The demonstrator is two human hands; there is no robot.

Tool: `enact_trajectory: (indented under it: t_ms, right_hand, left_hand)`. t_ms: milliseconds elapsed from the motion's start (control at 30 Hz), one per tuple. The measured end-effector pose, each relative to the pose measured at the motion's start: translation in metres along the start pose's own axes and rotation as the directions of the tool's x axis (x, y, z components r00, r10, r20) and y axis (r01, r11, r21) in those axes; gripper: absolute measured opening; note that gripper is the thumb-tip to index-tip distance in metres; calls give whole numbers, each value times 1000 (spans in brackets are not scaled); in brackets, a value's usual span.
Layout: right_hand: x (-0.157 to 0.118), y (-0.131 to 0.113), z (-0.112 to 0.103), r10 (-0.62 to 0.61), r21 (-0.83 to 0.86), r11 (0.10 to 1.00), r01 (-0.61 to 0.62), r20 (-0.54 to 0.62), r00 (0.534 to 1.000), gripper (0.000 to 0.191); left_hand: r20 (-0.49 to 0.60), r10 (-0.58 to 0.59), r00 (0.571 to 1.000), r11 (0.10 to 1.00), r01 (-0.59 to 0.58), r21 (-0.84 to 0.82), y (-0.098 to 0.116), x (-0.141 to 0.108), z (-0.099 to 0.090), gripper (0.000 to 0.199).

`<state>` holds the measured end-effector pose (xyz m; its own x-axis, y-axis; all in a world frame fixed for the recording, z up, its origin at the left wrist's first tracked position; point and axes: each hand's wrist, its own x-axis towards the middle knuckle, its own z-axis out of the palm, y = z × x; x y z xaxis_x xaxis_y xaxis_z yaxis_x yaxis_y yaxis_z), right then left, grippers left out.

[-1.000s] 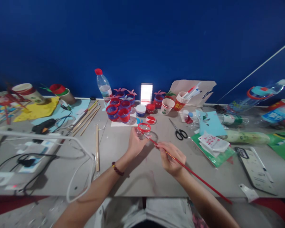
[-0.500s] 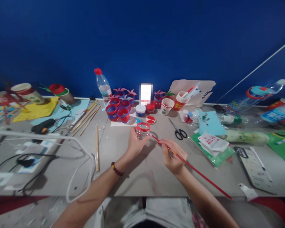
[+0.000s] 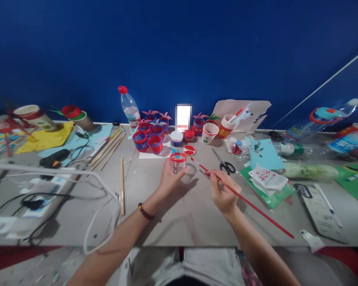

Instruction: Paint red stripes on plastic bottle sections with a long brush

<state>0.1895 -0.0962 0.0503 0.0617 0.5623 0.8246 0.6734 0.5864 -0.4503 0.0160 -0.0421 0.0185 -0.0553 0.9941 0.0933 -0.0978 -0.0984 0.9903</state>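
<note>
My left hand (image 3: 170, 176) is wrapped round a clear plastic cup (image 3: 178, 167) whose rim is painted red. In my right hand (image 3: 225, 188) is a long red paintbrush (image 3: 256, 211), gripped near its bristle end and slanting down to the right. The brush tip is just right of the cup, apart from its rim. Behind the cup lies a round lid (image 3: 189, 150) smeared with red paint. A red paint jar (image 3: 189, 136) and a white-lidded jar (image 3: 176, 138) stand farther back. Left of them are several cups (image 3: 155, 143) painted red and blue.
Black scissors (image 3: 226, 167) lie right of the brush, near paper cups (image 3: 210, 133) and a blue paper sheet (image 3: 261, 154). A phone (image 3: 319, 214) rests at the right. Wooden sticks (image 3: 122, 186), a glue gun (image 3: 55, 159) and a power strip (image 3: 49, 192) are on the left.
The paintbrush has moved from the cup's rim to the right, away from it. My left hand has shifted slightly left with the cup, which now stands more upright.
</note>
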Motion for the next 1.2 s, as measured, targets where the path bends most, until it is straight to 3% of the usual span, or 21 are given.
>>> enact_trajectory:
  t_ms: [200,300,567,800,1200]
  right_hand:
    - [1,-4,0,8,1,1000,-8,8,1000,18]
    - [2,-6,0,6,9,1000,-6,13,1000,19]
    - [-2,-7,2,-2,70,998,0,34,999,22]
    - [1,-14,5,-105,89,990,106,-11,994,23]
    - [-8,-17,5,-166,106,981,162,34,985,27]
  left_hand:
    - [-3,-36,999,999,35,-37,-2,-1,-2,39]
    - [-51,-28,998,999,29,16,-6,-2,-3,44]
    - [-22,2,1000,998,-1,63,-11,2,-5,58]
    - [-17,115,993,987,-113,112,-5,-4,0,50]
    - [-72,144,987,957,-121,263,-2,-6,-3,51]
